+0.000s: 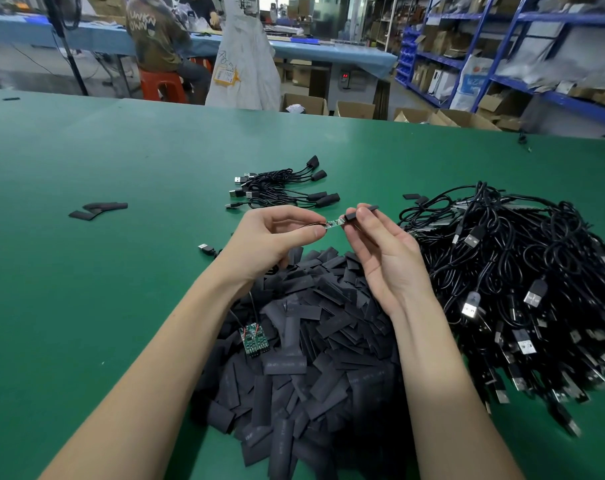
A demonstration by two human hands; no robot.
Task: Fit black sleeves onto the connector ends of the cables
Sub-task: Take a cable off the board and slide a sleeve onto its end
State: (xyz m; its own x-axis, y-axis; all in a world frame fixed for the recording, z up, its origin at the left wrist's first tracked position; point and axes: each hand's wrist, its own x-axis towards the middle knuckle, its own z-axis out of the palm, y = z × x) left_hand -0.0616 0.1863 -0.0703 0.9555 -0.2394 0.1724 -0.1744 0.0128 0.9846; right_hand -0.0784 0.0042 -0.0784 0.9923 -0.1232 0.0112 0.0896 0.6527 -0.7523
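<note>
My left hand point(277, 237) pinches a thin cable just behind its small green circuit-board end point(335, 224), held level above the table. My right hand point(380, 244) pinches a flat black sleeve point(361, 213) whose open mouth meets the tip of that board. Below both hands lies a big heap of loose black sleeves point(311, 358). Two more green boards point(254, 339) on thin wires rest on the heap near my left forearm. A large tangle of black USB cables point(519, 271) lies at the right.
A small bundle of cables with sleeves fitted point(280, 188) lies beyond my hands. A few stray sleeves point(97, 209) lie at the left of the green table point(86, 271). A loose USB plug point(206, 249) sits left of my left wrist. Shelving, boxes and seated people fill the background.
</note>
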